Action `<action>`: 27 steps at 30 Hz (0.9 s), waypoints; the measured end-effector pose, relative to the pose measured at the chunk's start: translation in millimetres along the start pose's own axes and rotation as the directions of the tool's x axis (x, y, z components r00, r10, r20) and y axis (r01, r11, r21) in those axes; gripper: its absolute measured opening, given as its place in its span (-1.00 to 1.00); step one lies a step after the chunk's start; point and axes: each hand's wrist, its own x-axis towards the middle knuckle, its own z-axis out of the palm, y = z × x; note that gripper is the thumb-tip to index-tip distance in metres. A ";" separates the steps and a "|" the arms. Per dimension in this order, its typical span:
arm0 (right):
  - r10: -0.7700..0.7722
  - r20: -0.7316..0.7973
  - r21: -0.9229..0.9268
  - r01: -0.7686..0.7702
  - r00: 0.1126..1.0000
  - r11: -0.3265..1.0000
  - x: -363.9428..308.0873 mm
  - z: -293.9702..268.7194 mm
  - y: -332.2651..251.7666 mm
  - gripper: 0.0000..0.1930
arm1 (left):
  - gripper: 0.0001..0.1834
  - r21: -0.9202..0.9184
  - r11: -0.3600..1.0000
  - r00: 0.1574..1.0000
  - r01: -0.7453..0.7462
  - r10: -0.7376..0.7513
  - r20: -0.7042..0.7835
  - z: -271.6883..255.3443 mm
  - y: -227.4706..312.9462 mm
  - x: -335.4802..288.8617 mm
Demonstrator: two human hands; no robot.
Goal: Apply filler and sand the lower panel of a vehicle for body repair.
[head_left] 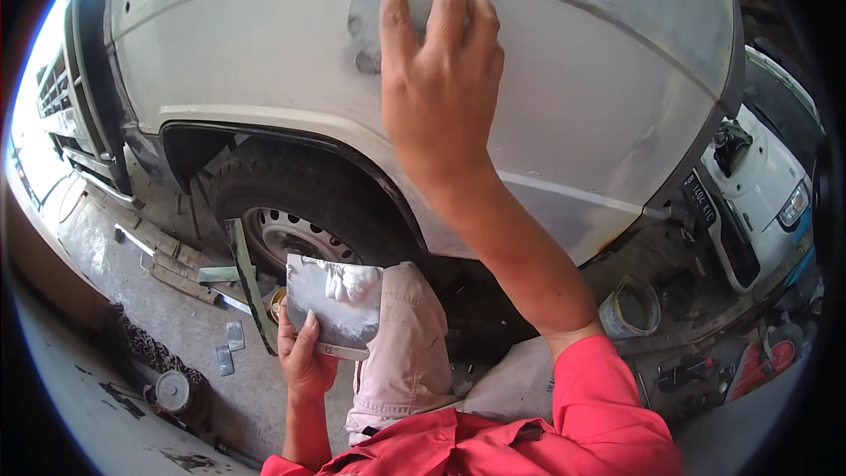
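Left hand [304, 360] has its grip clamped on a grey board [339, 324] by the knee [407, 300], white putty [350, 282] on top — right hand [445, 97] is up at the pale body panel [582, 106], can't tell if its grip's holding anything.

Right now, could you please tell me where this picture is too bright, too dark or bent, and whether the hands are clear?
Head view: glare washes out the upper left near the grille; head view: the corners go black, and the crease on the panel bows, probably from the lens; head view: the tyre sits in shadow; head view: right hand and left hand look fairly sharp.
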 end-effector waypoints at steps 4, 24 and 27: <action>0.043 0.006 -0.063 -0.043 0.999 0.997 4.0 22.5 -2.8 -0.57 | -0.44 -0.032 0.999 0.999 0.025 -0.024 0.036 -11.9 5.6 -0.1; 0.089 0.380 -0.046 -0.077 0.921 0.996 -84.7 -32.0 -35.2 -0.53 | -0.39 -0.032 0.998 0.998 0.060 -0.061 -0.017 -37.4 -3.4 4.5; 0.100 0.486 -0.021 -0.103 0.868 0.995 -110.4 -39.8 -36.0 -0.48 | -0.38 -0.040 0.998 0.999 0.053 -0.053 0.004 -34.5 -3.7 6.5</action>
